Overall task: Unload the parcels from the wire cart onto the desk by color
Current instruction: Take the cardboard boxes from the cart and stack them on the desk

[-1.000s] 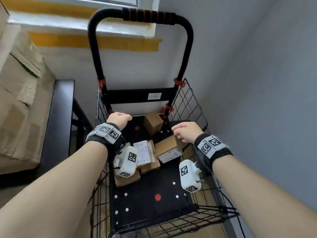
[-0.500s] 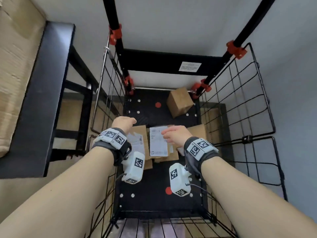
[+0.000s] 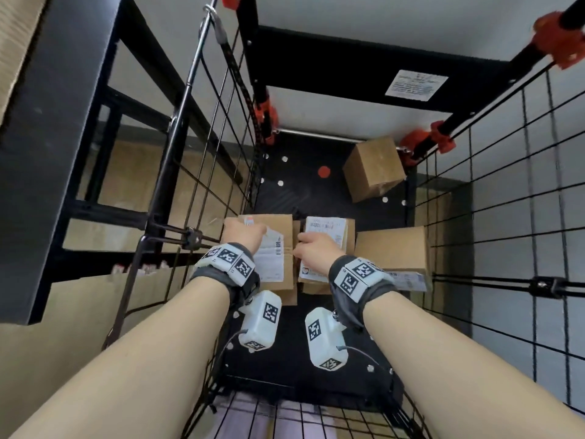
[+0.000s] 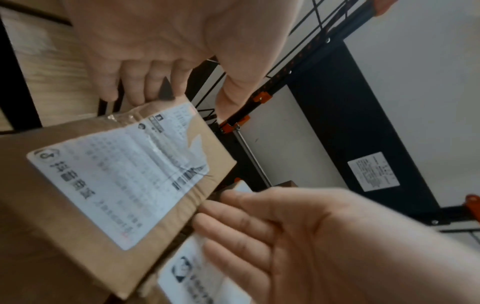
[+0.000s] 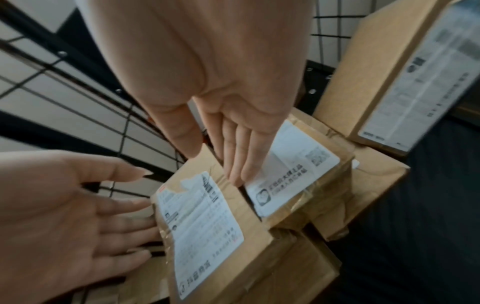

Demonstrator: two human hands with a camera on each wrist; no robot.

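Several brown cardboard parcels lie in the black wire cart (image 3: 202, 172). My left hand (image 3: 242, 232) lays straight fingers against the left side of a flat parcel with a torn white label (image 3: 273, 255) (image 4: 103, 185) (image 5: 207, 216). My right hand (image 3: 316, 248) (image 5: 233, 82) slides straight fingers into the gap between that parcel and its labelled neighbour (image 3: 329, 229) (image 5: 293, 170). The two hands flank the parcel, which still rests on other parcels. Neither hand curls around anything.
A larger brown box (image 3: 392, 251) lies against the cart's right wire wall. A small cube box (image 3: 373, 167) sits tilted at the far end of the black floor (image 3: 300, 343). A black desk (image 3: 47, 137) stands left of the cart.
My head and both arms have dropped deeper into the cart. The hands went from hovering above the parcels to touching the two sides of the left labelled parcel.
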